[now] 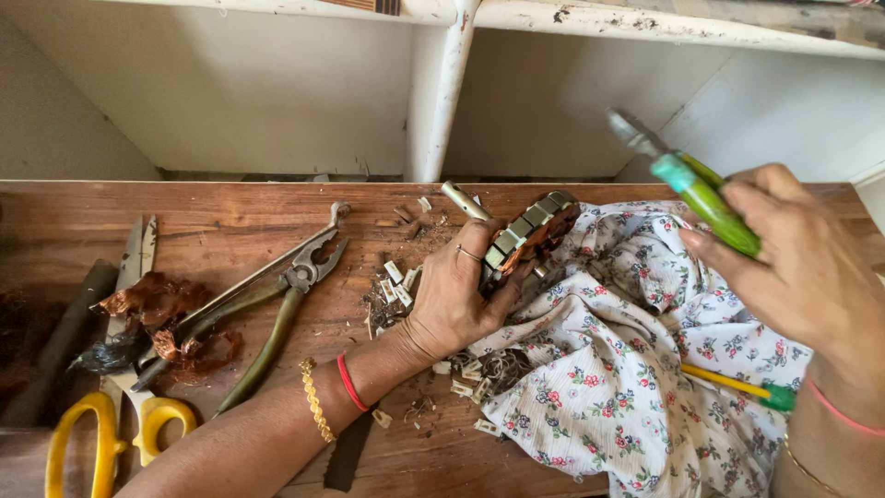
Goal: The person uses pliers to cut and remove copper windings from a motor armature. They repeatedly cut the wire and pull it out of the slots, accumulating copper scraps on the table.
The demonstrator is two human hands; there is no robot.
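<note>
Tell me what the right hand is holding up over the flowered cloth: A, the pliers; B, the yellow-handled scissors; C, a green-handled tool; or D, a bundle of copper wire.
C: the right hand grips a green-handled tool raised above the floral cloth, while the yellow-handled scissors and pliers lie untouched on the wooden table.

1. Left hand [456, 295] grips a stator [530, 232] on edge against the floral cloth [618, 369].
2. Right hand [802, 267] holds a green-handled tool [687, 180] raised above the cloth.
3. Pliers [277, 295], yellow scissors [115, 369] and copper wire [157, 304] lie left on the wooden table [230, 212].
4. White scraps [396, 281] lie beside the left hand.
</note>
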